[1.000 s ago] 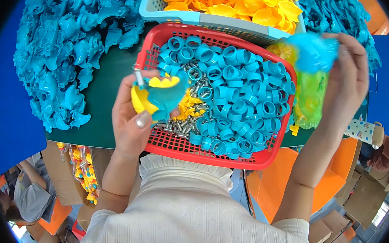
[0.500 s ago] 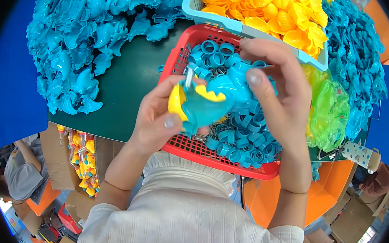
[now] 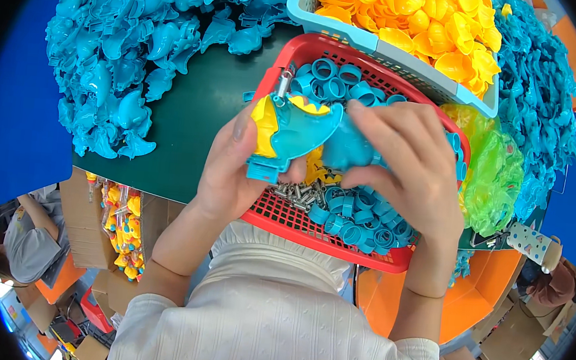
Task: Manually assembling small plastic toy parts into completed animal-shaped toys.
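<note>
Left hand: the person's left hand (image 3: 224, 168) grasps a glossy blue plastic half shell (image 3: 298, 133) by its left end, between thumb and fingers.
Half shell: tilted above the basket, just right of the left palm; two yellow toothed plastic inserts (image 3: 265, 127) sit in it, and a slim silver metal cylinder (image 3: 284, 83) sticks up from its top, beyond the left fingers.
Right hand: the person's right hand (image 3: 415, 159) curls thumb and fingertips around a second blue plastic shell (image 3: 347, 144), blurred, just left of those fingertips; whether the two shells touch, I cannot tell.
Red basket: a red perforated plastic basket (image 3: 297, 238) lies beneath both hands.
Basket contents: short blue plastic rings (image 3: 359, 219) below and beyond the right hand; small silver metal parts (image 3: 300, 194) between the hands.
Tabletop: dark green surface (image 3: 199, 105), left of the left hand.
Bag: crumpled translucent yellow-green plastic bag (image 3: 498, 176), right of the right hand.
Pale basket: light-blue plastic basket (image 3: 406, 57) of curved yellow plastic shells (image 3: 442, 30), beyond the right hand.
Heap: piled blue plastic shells (image 3: 115, 58), beyond and left of the left hand.
</note>
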A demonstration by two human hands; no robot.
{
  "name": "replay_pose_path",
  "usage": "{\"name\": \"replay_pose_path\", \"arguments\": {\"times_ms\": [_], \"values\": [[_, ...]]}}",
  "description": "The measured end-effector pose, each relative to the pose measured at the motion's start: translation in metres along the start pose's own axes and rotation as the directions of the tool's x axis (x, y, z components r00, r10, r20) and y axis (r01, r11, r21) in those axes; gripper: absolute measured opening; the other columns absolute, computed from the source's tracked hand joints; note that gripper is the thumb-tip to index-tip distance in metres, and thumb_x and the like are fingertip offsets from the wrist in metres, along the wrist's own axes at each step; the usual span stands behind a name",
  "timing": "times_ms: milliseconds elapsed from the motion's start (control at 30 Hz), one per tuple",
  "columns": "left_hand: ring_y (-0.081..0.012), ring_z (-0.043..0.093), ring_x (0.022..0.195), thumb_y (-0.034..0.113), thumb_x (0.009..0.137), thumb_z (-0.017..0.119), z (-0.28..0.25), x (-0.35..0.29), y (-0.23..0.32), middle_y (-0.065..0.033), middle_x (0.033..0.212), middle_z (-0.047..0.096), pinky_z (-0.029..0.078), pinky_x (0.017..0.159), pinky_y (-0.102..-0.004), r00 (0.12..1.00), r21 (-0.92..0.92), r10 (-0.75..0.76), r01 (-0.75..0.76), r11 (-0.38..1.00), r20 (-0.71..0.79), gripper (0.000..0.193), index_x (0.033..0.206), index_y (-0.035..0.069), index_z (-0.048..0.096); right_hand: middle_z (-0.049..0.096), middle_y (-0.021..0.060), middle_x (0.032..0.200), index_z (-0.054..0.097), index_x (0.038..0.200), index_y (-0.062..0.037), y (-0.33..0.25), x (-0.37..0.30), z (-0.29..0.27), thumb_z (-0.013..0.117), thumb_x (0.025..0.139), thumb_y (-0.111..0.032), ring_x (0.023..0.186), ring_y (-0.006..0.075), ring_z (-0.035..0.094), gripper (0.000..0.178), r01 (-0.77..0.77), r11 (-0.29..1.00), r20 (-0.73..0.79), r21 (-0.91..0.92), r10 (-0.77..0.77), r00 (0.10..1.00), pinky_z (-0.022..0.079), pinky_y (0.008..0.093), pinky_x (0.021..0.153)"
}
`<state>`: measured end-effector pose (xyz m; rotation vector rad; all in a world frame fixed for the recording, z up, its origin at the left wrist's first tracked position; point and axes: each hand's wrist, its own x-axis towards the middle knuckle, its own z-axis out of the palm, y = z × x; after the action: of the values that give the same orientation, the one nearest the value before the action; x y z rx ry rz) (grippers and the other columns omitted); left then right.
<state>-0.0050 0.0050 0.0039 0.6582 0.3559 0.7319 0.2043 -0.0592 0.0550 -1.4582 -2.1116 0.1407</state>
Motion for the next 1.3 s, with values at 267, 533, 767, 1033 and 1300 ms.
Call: {"name": "replay_pose_path", "arguments": {"times_ms": [267,533,767,1033,1300], "values": [[-0.0192,0.048,0.108,0.013,0.08,0.066,0.009,-0.001,-0.013,-0.0133,0.12,0.042,0.04,0.092,-0.0343,0.972,0.352,0.228,-0.198,0.915,-0.046,0.058,0.12,0.004,0.026,0.057,0.0068,0.093,0.048,0.124,-0.0041,-0.015,-0.003,0.008,0.068,0.076,-0.017,0.085,0.0153,0.056,0.053,-0.281,0.556,-0.042,0.783,0.498,0.866,0.046,0.0285,0.077],[-0.0225,0.036,0.119,0.016,0.084,0.061,0.009,0.0,-0.018,-0.0179,0.128,0.031,0.034,0.097,-0.0358,0.916,0.573,0.332,-0.4,0.716,0.225,0.064,0.127,0.004,0.014,0.056,0.0091,0.101,0.028,0.135,-0.0061,-0.033,-0.004,0.021,0.067,0.077,-0.006,0.092,0.018,0.06,0.07,-0.481,0.305,0.357,0.822,0.383,0.852,0.049,0.0294,0.078],[-0.0274,0.042,0.118,0.02,0.079,0.066,0.009,0.002,-0.005,-0.0163,0.13,0.039,0.035,0.096,-0.0343,0.913,0.63,0.292,-0.408,0.661,0.285,0.06,0.128,0.0,0.037,0.057,0.0072,0.101,0.037,0.133,-0.0024,-0.028,-0.015,0.026,0.072,0.073,-0.014,0.093,0.0146,0.057,0.07,-0.368,0.224,0.237,0.902,0.456,0.858,0.045,0.0296,0.086],[-0.0286,0.051,0.111,0.016,0.066,0.075,0.012,0.004,-0.005,-0.0184,0.127,0.048,0.04,0.09,-0.0333,0.871,0.744,0.364,-0.476,0.469,0.328,0.066,0.123,-0.001,0.048,0.051,0.0098,0.114,0.036,0.133,-0.0011,-0.031,-0.017,0.033,0.072,0.073,-0.016,0.105,0.018,0.052,0.071,-0.334,0.317,0.155,0.888,0.477,0.865,0.043,0.0325,0.09],[-0.0293,0.045,0.117,0.017,0.063,0.078,0.009,0.001,-0.002,-0.0227,0.127,0.045,0.035,0.098,-0.0373,0.874,0.766,0.335,-0.475,0.434,0.352,0.075,0.124,-0.008,0.042,0.042,0.0112,0.124,0.032,0.133,0.0035,-0.029,-0.016,0.035,0.072,0.072,-0.02,0.114,0.0212,0.046,0.076,-0.238,0.343,0.08,0.909,0.417,0.906,0.039,0.0351,0.096]]}}
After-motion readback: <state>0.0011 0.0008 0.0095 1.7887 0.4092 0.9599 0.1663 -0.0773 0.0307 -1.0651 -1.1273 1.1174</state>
